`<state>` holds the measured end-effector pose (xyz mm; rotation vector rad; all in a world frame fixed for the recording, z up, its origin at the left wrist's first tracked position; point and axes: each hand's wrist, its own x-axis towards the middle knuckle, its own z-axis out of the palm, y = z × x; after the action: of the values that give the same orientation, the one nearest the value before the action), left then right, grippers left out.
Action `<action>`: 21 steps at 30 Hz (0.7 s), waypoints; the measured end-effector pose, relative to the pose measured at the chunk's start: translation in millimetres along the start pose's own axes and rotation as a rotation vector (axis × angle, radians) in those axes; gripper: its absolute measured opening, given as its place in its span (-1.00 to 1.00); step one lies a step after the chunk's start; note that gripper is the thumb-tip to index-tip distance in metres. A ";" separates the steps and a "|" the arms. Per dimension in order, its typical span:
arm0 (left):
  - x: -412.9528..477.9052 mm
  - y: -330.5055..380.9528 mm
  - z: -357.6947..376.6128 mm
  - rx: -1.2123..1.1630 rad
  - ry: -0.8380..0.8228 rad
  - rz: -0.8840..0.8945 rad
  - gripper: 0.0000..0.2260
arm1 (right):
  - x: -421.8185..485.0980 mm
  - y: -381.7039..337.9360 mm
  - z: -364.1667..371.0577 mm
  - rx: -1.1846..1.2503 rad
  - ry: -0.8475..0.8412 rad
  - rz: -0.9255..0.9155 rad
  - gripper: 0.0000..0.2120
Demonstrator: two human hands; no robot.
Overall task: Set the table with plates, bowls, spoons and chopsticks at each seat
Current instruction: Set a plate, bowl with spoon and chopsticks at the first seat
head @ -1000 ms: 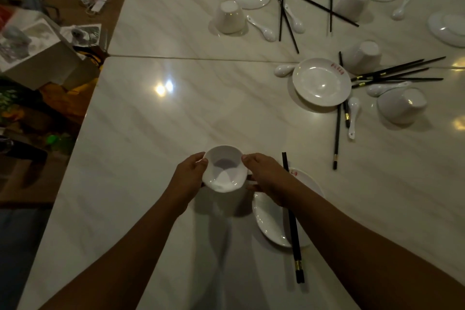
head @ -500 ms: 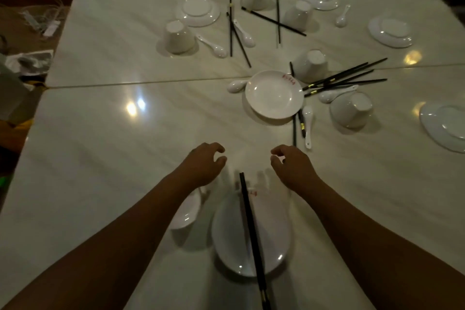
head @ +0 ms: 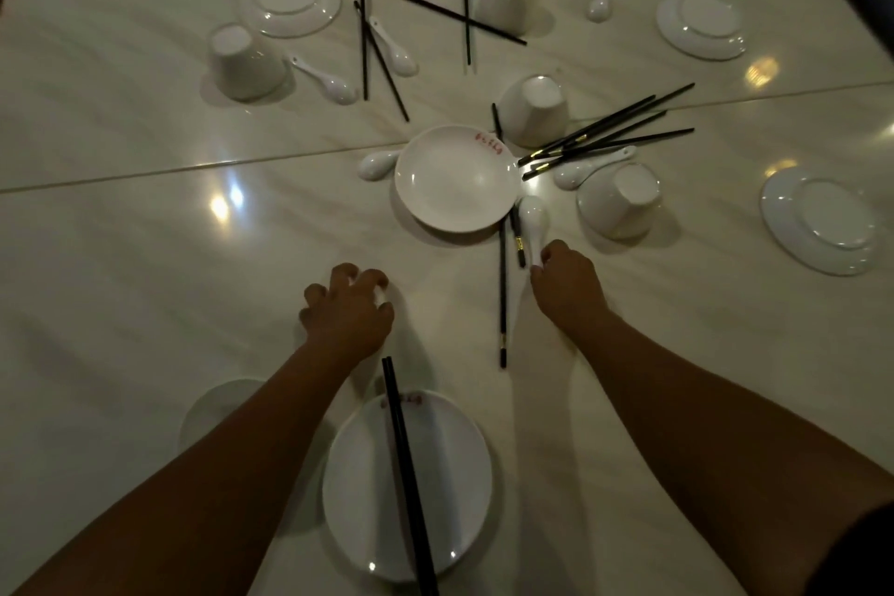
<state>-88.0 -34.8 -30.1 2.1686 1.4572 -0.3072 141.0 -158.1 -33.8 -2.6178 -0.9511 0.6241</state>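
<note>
Two hands work over the bench. The right hand [head: 563,278] has its fingertips closed on the handle end of a white spoon [head: 532,220], whose bowl points away from the person. The left hand [head: 348,310] hovers with fingers curled and spread, holding nothing I can make out.

Just left of the right hand lie a long chopstick [head: 503,295] and a shorter-looking one, nearly touching the spoon. Judging from that, lifting the spoon carelessly could drag or roll a chopstick along, or knock the upturned plate [head: 454,179] just beyond it.

Behind the left wrist sits the near plate [head: 411,484] with a pair of chopsticks [head: 406,474] laid across it; the left forearm hides most of a bowl [head: 213,407] beside it. A pull-back of either arm may sweep those chopsticks off.

Further out from the right hand, an overturned bowl [head: 621,201] and a fan of chopsticks [head: 604,136] crowd together. The glazed spoon, pinched only at its tip, looks liable to slip.
</note>
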 end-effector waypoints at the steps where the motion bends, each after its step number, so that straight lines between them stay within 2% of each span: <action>1: 0.3 1.2 1.5 0.007 0.003 -0.003 -0.68 | 1.1 2.0 -0.8 0.001 -0.001 0.012 -0.77; 8: -6.9 -3.0 5.1 0.045 -0.009 0.031 -0.59 | -9.6 14.3 -9.8 0.159 0.008 0.192 -0.80; 11: -9.1 -6.7 -0.9 -0.069 -0.053 0.079 -0.59 | -28.6 4.8 -17.8 0.361 0.060 0.181 -0.83; 13: -22.0 -4.4 -9.0 -0.189 -0.054 0.098 -0.61 | -44.7 -8.1 -19.2 0.533 0.021 0.163 -0.84; 15: -41.1 -5.7 -18.0 -0.266 -0.023 0.142 -0.66 | -62.4 -23.0 -14.6 0.656 -0.047 0.148 -0.84; 17: -63.1 -14.6 -26.4 -0.310 0.046 0.186 -0.72 | -81.7 -38.2 -7.0 0.661 -0.081 0.095 -0.89; 21: -103.0 -52.4 -40.3 -0.324 0.204 0.160 -0.78 | -123.6 -75.8 5.1 0.664 -0.200 0.004 -0.74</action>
<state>-180.6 -80.3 35.7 2.0761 1.3204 0.1993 12.8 -183.0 29.2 -1.9922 -0.6388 1.0131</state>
